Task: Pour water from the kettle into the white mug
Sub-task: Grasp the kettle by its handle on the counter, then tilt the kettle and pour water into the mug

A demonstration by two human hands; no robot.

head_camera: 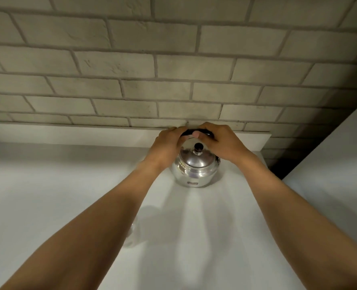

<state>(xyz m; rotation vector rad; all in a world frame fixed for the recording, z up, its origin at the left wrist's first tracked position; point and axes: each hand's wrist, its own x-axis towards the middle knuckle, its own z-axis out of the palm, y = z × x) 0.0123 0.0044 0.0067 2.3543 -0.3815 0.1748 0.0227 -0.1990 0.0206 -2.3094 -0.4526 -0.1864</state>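
Observation:
A shiny steel kettle (194,170) with a black lid knob stands on the white counter (48,195) near the back wall. Its black handle arches over the lid. My left hand (167,143) and my right hand (219,141) both grip that handle from either side, fingers curled over it. The spout is hidden behind my hands. Under my left forearm a pale rounded shape (134,233) shows, possibly the white mug; most of it is covered by the arm.
A grey brick wall (173,70) rises behind the counter. A low white ledge (89,135) runs along the wall's foot. A white panel (340,164) stands to the right, with a dark gap beside it.

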